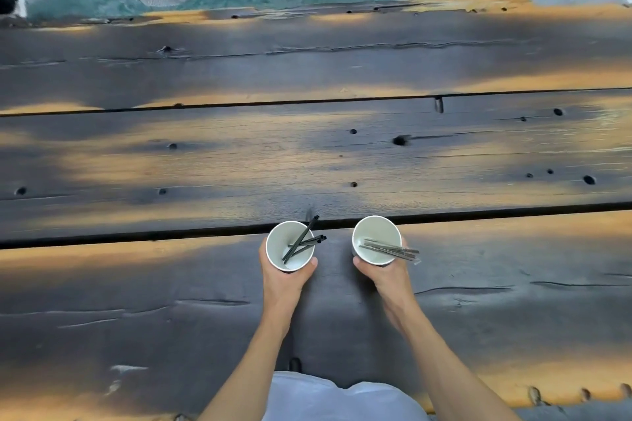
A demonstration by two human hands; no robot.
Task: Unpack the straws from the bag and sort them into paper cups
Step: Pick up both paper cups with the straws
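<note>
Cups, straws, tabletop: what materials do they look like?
Left cup and right cup: likely paper, matte white with thin rolled rims.
Black straws: probably plastic, slim dark tubes with a slight sheen.
Grey straws: metallic-looking or wrapped; too blurred to settle.
Table: wood, dark stain worn to orange, with visible grain, cracks and knot holes.

A dark, weathered wooden plank desk [307, 154] with orange worn patches is carrying two white paper cups [290, 245], side by side near its front edge, straddling a plank seam.
</note>
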